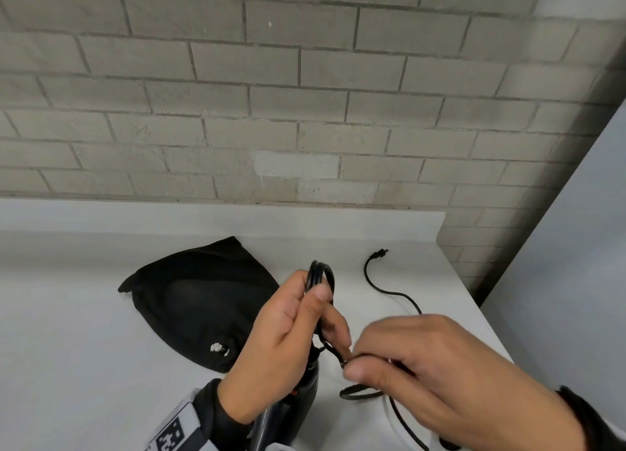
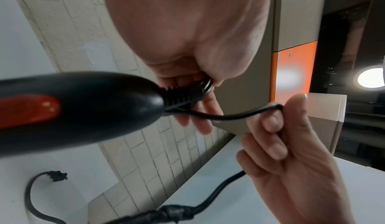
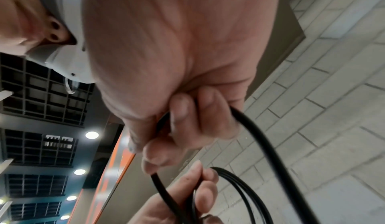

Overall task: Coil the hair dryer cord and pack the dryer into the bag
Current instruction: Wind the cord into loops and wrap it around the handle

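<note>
cord (image 1: 389,289): limp, light, springy, likely to uncoil | left hand (image 1: 281,342) grip pinching coiled loops (image 1: 321,274) above dryer (image 1: 288,413) | right hand (image 1: 437,366) grip closed on slack | plug (image 1: 379,254) on surface (image 1: 67,315) | bag (image 1: 200,301) flat, left | best held at loop crossing

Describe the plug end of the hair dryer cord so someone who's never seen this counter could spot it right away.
Start at the white counter below the grey brick wall and look to its far right part. Right of the flat black bag and beyond both hands, the plug lies on the counter. It is the small black two-pronged tip of the cord, lying loose and untouched.
</note>
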`<state>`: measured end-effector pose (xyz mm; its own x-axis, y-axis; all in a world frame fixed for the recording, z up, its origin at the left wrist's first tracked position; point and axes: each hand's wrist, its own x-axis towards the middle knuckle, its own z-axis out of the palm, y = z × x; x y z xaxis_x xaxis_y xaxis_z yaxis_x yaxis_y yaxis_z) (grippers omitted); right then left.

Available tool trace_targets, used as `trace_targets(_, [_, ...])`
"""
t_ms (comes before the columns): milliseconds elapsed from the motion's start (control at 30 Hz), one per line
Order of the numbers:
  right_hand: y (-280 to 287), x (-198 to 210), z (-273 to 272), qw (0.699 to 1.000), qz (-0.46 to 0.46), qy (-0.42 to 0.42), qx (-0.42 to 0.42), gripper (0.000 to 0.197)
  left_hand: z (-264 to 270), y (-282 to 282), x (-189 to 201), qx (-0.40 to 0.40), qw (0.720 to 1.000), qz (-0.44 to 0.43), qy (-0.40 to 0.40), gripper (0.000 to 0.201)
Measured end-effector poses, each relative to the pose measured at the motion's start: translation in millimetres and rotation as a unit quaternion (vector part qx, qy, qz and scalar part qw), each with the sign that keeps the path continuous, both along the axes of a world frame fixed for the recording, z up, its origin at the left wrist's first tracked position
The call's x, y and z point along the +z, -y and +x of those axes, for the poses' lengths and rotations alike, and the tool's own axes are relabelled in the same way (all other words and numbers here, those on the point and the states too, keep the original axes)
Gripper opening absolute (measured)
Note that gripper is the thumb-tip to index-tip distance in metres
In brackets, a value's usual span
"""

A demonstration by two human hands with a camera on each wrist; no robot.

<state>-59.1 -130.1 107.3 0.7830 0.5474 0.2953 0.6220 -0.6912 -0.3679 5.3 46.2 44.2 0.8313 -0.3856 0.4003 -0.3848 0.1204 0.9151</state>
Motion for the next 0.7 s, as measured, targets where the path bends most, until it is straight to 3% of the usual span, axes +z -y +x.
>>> trace_targets(133, [-5.2, -1.2, 16.6, 0.989, 0.148, -0.024, 0.0, 0.03, 0.6, 0.7, -2.0, -0.051, 0.999, 0.005, 0.005, 0.035])
trace_targets(200, [-8.5, -4.6, 26.5, 0.979, 0.2, 0.003, -0.035, 0.027, 0.9, 1.1, -2.5, -0.086, 0.996, 0.004, -0.006, 0.033])
trace_targets(333, [-8.6, -17.1, 48.2, 0.958, 0.244, 0.086, -0.122, 0.025, -2.1, 4.3, -4.1, -0.115, 0.991, -0.015, -0.066, 0.034])
trace_targets(467, [-8.5, -30.2, 59.6, 0.947, 0.262, 0.1, -0.153, 0.026, -2.0, 5.3, -4.3, -0.106, 0.983, -0.063, -0.136, 0.04])
trace_targets(600, [-6.6, -42.0, 61.2, 0.942, 0.289, 0.051, -0.16, 0.022, 1.1, 3.1, -2.9, -0.11, 0.981, -0.078, -0.143, 0.041])
trace_targets(700, [-1.2, -47.7, 56.3, 0.937, 0.327, -0.077, -0.094, 0.02, 4.2, 0.7, -2.5, -0.121, 0.977, -0.094, -0.151, 0.046])
